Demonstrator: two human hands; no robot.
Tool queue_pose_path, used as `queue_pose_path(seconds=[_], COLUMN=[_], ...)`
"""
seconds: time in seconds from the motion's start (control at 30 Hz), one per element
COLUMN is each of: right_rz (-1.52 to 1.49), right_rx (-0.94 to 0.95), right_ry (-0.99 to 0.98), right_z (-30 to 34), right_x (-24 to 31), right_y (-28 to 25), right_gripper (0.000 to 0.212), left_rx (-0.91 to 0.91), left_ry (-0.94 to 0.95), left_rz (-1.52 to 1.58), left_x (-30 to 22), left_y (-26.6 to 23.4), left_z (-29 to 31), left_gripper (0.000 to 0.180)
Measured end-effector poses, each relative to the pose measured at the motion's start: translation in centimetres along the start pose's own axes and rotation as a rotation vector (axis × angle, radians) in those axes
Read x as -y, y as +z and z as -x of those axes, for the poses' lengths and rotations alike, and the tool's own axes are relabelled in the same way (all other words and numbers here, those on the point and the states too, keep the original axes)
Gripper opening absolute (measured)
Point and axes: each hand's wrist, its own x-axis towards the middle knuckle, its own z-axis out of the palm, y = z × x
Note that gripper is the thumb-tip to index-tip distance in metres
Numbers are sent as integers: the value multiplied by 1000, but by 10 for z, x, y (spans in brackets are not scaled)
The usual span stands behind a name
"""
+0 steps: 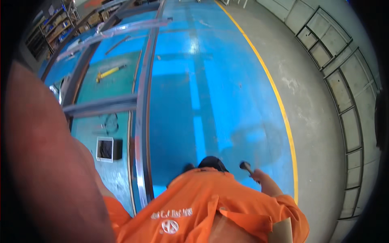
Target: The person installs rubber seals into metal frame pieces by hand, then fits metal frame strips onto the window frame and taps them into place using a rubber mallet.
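Note:
My right hand (pixel 260 176) is low at my right side, its fingers wrapped round the shaft of a tool (pixel 245 166). The tool's dark, rounded end points forward, away from me; its exact kind is too small to make out. My left forearm (pixel 56 162) rises large and blurred along the left edge, very near the camera. The left hand itself does not show. To the left, a long metal frame (pixel 142 109) with crossbars stands over a green surface (pixel 107 91). On that surface lies a yellow-handled hammer (pixel 111 73).
A small open box (pixel 105 149) with a white rim and looped dark wire (pixel 111 123) sit beyond my left arm. Loaded shelves (pixel 56 26) stand far left. A yellow line (pixel 270 77) edges the blue floor; metal frames (pixel 344 93) lean at the right wall.

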Motion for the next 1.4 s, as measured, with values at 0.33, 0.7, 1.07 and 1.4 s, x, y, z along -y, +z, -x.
queue_pose_path(seconds=[0.33,0.7,1.07,1.4], right_rz=[-547,197,186,397], right_rx=[171,-358,-16,342], right_ry=[-190,-803,-1405,-1533], right_z=[-1,-283,-79,-105], right_x=[141,496,793,1002], right_y=[-175,-423,-495,-417], right_gripper=[27,46,33,32], left_rx=[-153,-127,-111,-31], left_ry=[177,-51,-123,-465], left_rz=[-365,-580,-495,-797], left_x=[195,311,431,423], left_y=[50,82,91,80], left_z=[-110,-125,-81,-24], left_gripper=[77,74,70,68])
